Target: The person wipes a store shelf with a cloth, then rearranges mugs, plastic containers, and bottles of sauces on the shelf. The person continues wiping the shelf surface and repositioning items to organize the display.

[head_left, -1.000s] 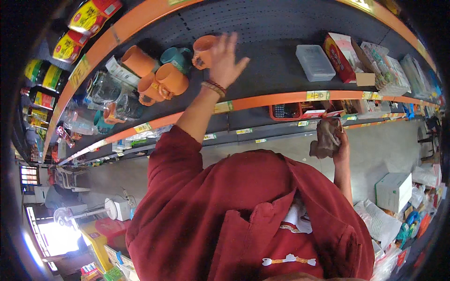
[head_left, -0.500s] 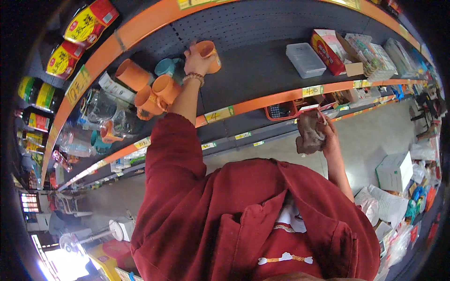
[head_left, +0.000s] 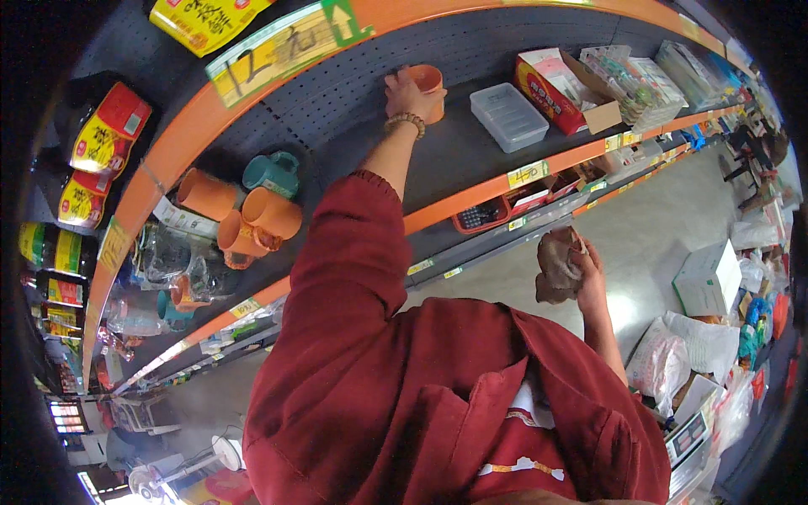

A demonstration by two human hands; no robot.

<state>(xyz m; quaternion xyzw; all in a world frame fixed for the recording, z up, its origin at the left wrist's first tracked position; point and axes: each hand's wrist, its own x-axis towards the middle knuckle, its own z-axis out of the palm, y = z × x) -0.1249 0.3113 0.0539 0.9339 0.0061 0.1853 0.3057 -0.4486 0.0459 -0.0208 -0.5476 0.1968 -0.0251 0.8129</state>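
My left hand, a beaded bracelet at its wrist, is closed around an orange mug at the back of the dark shelf. To the left on the same shelf, a teal mug stands near several more orange mugs. Lower down at the right, my right hand grips a crumpled brown cloth in front of the shelf edge. Part of the held mug is hidden behind my fingers.
A clear plastic box sits right of the held mug, beside an open red carton. An orange shelf edge with price tags runs in front. A red basket stands one level down. Bags and a white box lie behind at right.
My left hand and the orange mug have moved right along the shelf, away from the other mugs and closer to the plastic box. My right hand still holds the cloth.
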